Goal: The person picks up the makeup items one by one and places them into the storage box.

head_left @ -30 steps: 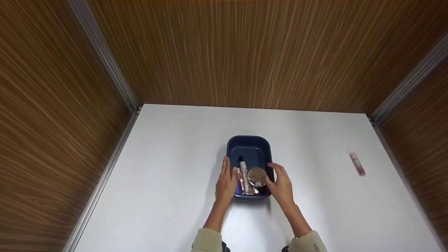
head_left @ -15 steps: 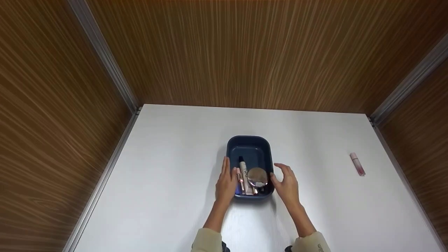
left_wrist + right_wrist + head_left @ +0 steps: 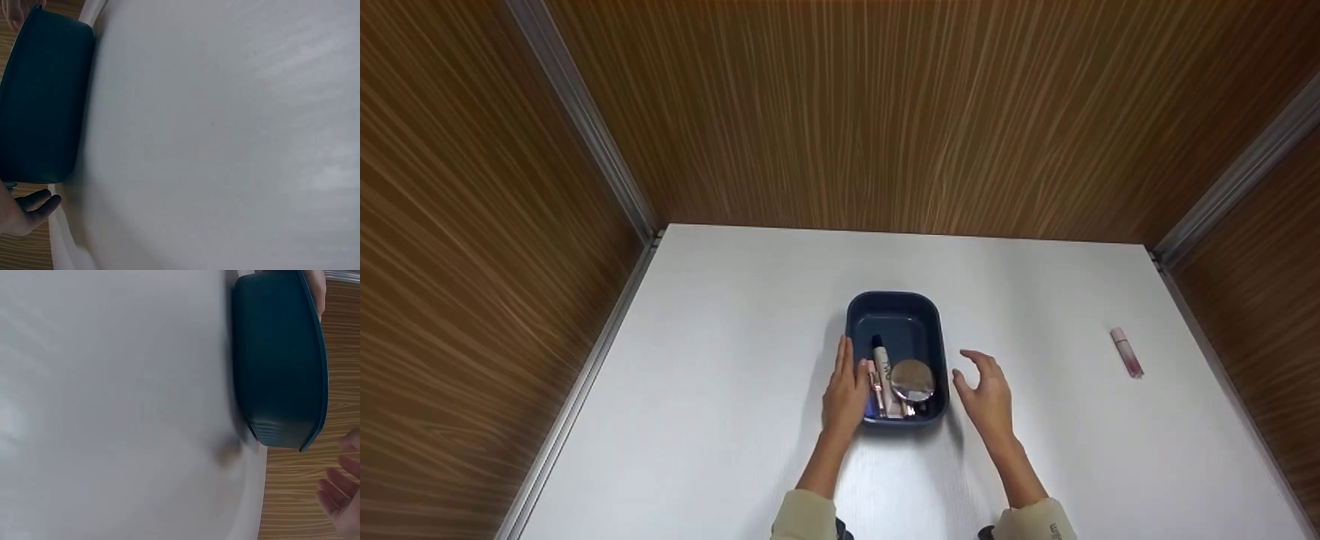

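A dark blue rectangular plastic bin stands on the white table. My left hand holds its left wall, fingers along the outside and thumb over the rim. Inside, toward the near end, lie a shiny round compact, a white tube with a black cap, a slim pink and gold cosmetic tube and other small items, partly hidden. Just right of the bin, my right hand hovers with thumb and fingers apart, holding nothing. From the right wrist view, that hand is apart from the bin.
A pink lip gloss tube lies on the white table at the far right. Wood-grain panels with grey metal edging enclose the table at the back and both sides.
My right hand has let go of the compact, which now rests in the bin, and has moved right past the rim. The left hand and bin have stayed put.
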`<state>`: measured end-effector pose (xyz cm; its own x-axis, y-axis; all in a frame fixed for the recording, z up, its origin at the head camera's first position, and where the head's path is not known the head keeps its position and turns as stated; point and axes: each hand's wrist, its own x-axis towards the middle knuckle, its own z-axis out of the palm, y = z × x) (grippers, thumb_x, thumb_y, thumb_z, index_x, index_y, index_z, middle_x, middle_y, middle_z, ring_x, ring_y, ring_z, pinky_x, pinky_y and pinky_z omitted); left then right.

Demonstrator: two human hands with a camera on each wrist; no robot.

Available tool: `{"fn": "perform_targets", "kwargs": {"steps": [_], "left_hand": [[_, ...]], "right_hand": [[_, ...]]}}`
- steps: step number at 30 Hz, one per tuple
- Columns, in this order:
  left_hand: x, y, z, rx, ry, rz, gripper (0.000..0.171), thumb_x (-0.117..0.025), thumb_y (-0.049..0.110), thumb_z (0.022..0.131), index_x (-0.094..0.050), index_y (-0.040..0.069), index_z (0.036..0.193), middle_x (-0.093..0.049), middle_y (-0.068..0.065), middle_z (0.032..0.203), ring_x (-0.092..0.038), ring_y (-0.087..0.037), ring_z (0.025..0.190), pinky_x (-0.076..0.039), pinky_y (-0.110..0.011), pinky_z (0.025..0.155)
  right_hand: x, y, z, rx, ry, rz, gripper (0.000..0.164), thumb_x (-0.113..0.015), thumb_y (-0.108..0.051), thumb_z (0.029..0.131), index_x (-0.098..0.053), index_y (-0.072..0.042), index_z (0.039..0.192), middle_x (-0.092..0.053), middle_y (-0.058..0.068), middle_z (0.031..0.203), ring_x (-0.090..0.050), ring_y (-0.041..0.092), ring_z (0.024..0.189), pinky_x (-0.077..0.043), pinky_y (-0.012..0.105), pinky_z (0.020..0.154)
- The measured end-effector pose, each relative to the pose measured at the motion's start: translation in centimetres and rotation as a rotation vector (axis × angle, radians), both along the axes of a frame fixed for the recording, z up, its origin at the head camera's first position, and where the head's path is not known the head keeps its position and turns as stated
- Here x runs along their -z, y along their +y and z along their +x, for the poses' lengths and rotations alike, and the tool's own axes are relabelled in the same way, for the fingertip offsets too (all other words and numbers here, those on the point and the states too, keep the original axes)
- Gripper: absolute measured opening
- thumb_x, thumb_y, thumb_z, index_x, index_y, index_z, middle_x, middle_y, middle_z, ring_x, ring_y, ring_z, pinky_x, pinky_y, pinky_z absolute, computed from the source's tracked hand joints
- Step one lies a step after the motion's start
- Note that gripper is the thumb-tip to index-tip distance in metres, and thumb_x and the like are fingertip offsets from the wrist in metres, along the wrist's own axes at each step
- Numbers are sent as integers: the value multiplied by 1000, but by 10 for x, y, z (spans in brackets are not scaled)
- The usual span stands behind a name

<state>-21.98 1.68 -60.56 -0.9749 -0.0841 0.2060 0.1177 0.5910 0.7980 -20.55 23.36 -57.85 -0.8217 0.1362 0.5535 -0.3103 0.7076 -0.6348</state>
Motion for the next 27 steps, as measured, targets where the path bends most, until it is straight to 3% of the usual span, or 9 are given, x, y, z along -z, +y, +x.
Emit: {"fn": "perform_targets", "kwargs": {"steps": [14, 27], "left_hand": [[-1, 0, -1, -5, -32, 2, 52, -38, 32, 100, -27, 10, 145, -20, 1, 151, -46, -32, 117, -44, -50, 78], [-3, 0, 0, -2, -66, 7, 53, -35, 36, 100, -24, 15, 147, -14, 9, 151, -45, -30, 118, -44, -49, 80]], "right_hand": [[-5, 24, -5, 42, 8, -18, 31, -69, 5, 75, -62, 5, 105, -60, 20, 101, -54, 37, 97, -40, 46, 83], [-14, 49, -5, 105, -49, -44, 34, -67, 5, 78, -58, 6, 111, -57, 25, 106, -51, 38, 99, -39, 48, 82]]}}
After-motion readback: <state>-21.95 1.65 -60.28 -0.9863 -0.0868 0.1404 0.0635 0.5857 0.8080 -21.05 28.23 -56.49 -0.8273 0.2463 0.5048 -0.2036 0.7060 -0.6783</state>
